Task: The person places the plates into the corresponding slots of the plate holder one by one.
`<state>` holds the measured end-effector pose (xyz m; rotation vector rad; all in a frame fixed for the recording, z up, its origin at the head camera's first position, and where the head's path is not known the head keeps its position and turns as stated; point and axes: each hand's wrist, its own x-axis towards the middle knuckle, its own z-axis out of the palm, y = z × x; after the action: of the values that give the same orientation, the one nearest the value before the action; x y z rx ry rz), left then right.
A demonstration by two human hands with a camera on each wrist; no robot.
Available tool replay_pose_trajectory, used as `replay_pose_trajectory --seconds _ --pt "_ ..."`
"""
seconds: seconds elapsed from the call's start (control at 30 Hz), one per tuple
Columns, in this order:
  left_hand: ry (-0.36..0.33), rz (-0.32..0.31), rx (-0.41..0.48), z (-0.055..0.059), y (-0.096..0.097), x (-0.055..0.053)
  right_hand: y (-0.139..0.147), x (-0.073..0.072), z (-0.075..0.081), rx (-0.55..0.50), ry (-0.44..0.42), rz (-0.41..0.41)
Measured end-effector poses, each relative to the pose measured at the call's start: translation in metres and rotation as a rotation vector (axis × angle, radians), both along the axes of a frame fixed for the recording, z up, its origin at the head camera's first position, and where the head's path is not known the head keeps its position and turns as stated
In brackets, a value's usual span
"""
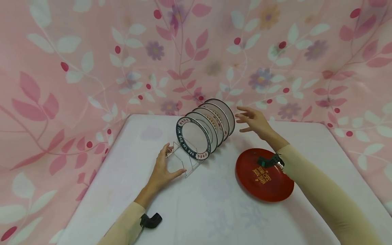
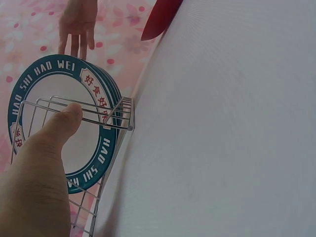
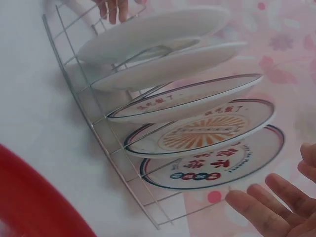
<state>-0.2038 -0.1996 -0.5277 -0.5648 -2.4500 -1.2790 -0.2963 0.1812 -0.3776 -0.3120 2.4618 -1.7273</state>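
A wire dish rack (image 1: 194,167) stands on the table with several round plates upright in a row. The nearest plate (image 1: 193,134) has a dark teal rim with white lettering. My left hand (image 1: 162,172) grips the rack's near end; its thumb (image 2: 61,123) lies over the wires in the left wrist view. At the far end of the row, my right hand (image 1: 254,120) is held beside the last plate (image 1: 229,110), fingers spread and holding nothing. In the right wrist view those fingers are just short of the end plate (image 3: 212,170), which bears red characters.
A round red dish (image 1: 249,180) with gold characters lies on the white-covered table (image 1: 214,211), under the right forearm. Behind the table hangs a pink floral cloth (image 1: 214,51), close beyond the rack. Each wrist carries a dark strapped device (image 1: 150,221).
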Motion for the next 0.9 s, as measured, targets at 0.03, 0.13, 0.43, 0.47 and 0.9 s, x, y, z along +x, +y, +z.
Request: replay_pose_trajectory --seconds 0.03,0.13,0.43,0.47,0.9 --pt "0.002 -0.002 -0.002 0.000 0.000 0.000 0.005 0.006 0.001 -0.009 0.003 0.005" --pt "0.019 0.000 -0.008 0.001 -0.001 -0.001 0.024 0.025 0.003 -0.002 0.008 0.047" --pt "0.031 0.000 -0.015 0.008 -0.007 -0.001 0.091 0.088 -0.024 0.220 0.052 0.104" --pt "0.031 -0.001 -0.016 0.008 -0.008 -0.001 0.099 0.094 -0.029 0.231 0.053 0.098" --pt "0.049 -0.015 -0.005 0.013 -0.010 0.001 0.159 0.146 -0.083 0.320 -0.265 0.019"
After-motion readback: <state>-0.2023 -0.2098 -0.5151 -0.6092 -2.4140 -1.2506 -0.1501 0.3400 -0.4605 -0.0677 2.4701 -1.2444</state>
